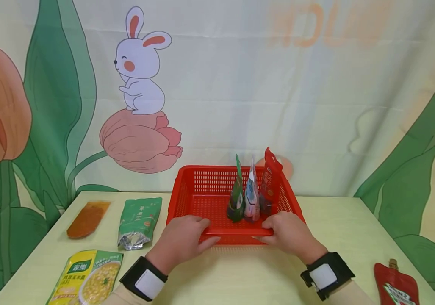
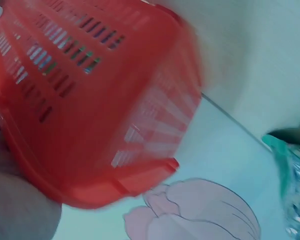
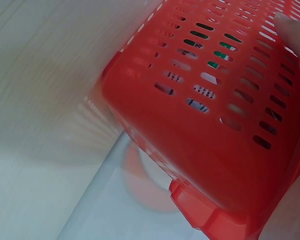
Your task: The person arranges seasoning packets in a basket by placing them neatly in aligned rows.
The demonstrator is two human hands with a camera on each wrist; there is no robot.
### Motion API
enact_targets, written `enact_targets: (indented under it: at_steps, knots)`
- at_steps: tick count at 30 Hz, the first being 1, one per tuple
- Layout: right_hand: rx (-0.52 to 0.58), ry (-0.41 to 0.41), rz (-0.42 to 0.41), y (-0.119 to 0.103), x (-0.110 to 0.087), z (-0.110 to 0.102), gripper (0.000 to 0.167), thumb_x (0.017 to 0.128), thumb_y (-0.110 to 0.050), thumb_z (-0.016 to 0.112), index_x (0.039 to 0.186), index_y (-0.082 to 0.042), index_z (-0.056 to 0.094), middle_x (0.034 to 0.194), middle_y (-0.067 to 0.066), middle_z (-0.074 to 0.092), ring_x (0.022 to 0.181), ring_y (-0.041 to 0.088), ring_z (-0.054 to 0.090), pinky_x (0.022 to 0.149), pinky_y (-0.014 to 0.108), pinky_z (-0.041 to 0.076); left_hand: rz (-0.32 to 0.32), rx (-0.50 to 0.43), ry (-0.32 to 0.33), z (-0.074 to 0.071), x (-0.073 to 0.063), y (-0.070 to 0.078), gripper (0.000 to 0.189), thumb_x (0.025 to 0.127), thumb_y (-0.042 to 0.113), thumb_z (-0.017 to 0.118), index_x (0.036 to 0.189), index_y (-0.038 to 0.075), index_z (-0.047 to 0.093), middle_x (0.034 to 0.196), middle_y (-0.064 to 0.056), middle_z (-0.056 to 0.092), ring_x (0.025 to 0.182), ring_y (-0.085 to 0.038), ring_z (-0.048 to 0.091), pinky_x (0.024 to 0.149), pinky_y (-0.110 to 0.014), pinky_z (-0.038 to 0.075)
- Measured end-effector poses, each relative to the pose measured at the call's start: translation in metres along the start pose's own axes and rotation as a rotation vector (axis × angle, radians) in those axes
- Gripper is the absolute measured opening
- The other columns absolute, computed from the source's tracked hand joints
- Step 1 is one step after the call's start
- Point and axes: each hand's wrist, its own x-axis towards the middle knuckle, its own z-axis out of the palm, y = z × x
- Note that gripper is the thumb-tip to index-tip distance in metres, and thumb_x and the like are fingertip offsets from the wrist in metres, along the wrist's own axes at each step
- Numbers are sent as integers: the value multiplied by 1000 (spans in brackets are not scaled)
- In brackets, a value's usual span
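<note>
A red plastic basket [image 1: 236, 234] with slotted walls stands near the back of the table. My left hand [image 1: 181, 239] grips its near rim left of centre, thumb below the rim. Farther right, my right hand [image 1: 289, 235] grips the same rim. In the basket's right half, a green bag [image 1: 236, 197], a white-and-pink bag [image 1: 252, 199] and a red bag [image 1: 270, 182] stand upright side by side. Both wrist views show the basket's outer wall close up, with bits of the bags visible through the slots; the left wrist view is blurred.
On the left of the table lie a flat packet of orange-brown contents [image 1: 89, 219], a green pouch with silver foil [image 1: 139, 222] and a yellow corn soup pouch [image 1: 87, 277]. A red Heinz spout pouch [image 1: 396, 284] lies front right. A printed cloth [image 1: 217, 84] hangs behind the table.
</note>
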Motion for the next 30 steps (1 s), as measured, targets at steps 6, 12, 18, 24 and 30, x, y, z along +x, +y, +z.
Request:
enact_targets:
  at_steps: [6, 12, 18, 24, 30]
  knots:
    - [-2, -4, 3, -1, 0, 0, 13, 81, -33, 88, 82, -22, 81, 72, -14, 71, 64, 1, 57, 80, 30, 61, -129, -102, 185, -5, -14, -19, 46, 94, 52, 69, 116, 12, 72, 107, -4, 75, 96, -19, 69, 88, -40, 61]
    - [-9, -6, 0, 0, 0, 0, 14, 81, -35, 87, 83, -23, 81, 73, -15, 71, 65, 1, 57, 80, 30, 61, -325, -210, 383, -8, -30, -63, 28, 102, 17, 59, 123, -1, 64, 119, -18, 70, 108, -35, 67, 93, -50, 59]
    - [-10, -2, 4, 0, 0, -1, 14, 81, -36, 87, 82, -23, 80, 73, -15, 71, 65, 1, 56, 81, 31, 61, -617, -243, 149, -10, -42, -103, 43, 100, 10, 49, 135, -15, 52, 132, -34, 60, 118, -46, 61, 103, -59, 50]
    - [-11, -7, 3, 0, 0, 0, 13, 81, -34, 88, 82, -23, 80, 74, -14, 71, 65, 2, 56, 81, 32, 61, -664, -243, -1, 0, -52, -138, 49, 97, 15, 54, 126, -25, 49, 120, -41, 60, 107, -49, 63, 97, -60, 52]
    - [-24, -1, 5, -1, 1, 1, 13, 80, -34, 88, 83, -23, 81, 75, -14, 72, 66, 2, 57, 82, 33, 62, -714, -258, -126, 3, -54, -153, 58, 99, 33, 58, 113, -24, 53, 99, -33, 61, 87, -37, 61, 81, -51, 55]
